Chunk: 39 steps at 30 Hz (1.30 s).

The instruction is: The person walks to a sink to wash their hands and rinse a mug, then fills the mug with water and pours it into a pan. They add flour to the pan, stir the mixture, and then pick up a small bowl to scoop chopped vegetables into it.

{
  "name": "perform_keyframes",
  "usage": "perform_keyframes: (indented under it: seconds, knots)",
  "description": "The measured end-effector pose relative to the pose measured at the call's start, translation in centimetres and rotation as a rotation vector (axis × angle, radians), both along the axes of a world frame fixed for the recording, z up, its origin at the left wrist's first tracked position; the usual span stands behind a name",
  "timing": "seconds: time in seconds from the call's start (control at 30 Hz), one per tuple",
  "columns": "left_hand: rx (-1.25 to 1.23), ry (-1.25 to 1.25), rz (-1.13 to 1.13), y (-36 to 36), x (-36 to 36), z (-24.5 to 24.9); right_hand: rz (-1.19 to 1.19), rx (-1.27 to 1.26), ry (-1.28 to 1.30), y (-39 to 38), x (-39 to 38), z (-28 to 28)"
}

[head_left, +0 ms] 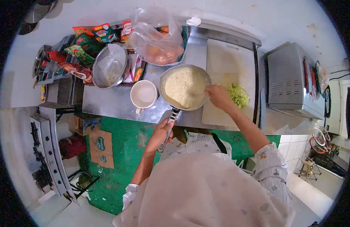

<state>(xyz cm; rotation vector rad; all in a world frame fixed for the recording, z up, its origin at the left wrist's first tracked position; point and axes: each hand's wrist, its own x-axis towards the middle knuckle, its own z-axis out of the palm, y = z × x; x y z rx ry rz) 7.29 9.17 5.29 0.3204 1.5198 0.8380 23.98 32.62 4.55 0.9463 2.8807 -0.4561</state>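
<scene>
A saucepan [185,87] with pale, creamy, lumpy batter stands on the steel counter. My left hand [162,133] is wrapped round its metal handle, which points toward my body. At the pan's right rim is my right hand [219,96], its fingers closed together; what they hold, if anything, is hidden. Just right of that hand, a heap of chopped green vegetable [238,95] lies on the white cutting board [216,113]. Left of the pan sits a white mug [144,94] with its handle toward me.
A steel bowl [110,66] and seasoning packets [104,33] stand at the left. Behind the pan, a clear plastic bag [156,41] holds eggs. On the right are a knife [262,108] and a silver microwave-like appliance [288,81]. A stove [50,151] stands at lower left.
</scene>
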Motion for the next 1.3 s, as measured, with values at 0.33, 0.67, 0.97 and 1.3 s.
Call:
perform_keyframes:
  seconds: [0.33, 0.67, 0.97, 1.3]
  knots:
    - [0.040, -0.051, 0.024, -0.1, 0.0, -0.4, -0.031, -0.141, 0.070, -0.4, -1.6, -0.6]
    - [0.020, -0.095, 0.040, -0.1, 0.0, -0.5, 0.152, -0.183, 0.052, 0.9, -1.7, -1.4]
    - [-0.007, -0.028, 0.011, 0.1, 0.0, 0.2, 0.095, -0.130, -0.047, -1.0, -1.7, 1.2]
    - [0.035, -0.013, 0.010, 0.0, -0.1, -0.2, 0.499, 0.467, 0.335, 5.5, -4.9, -0.2]
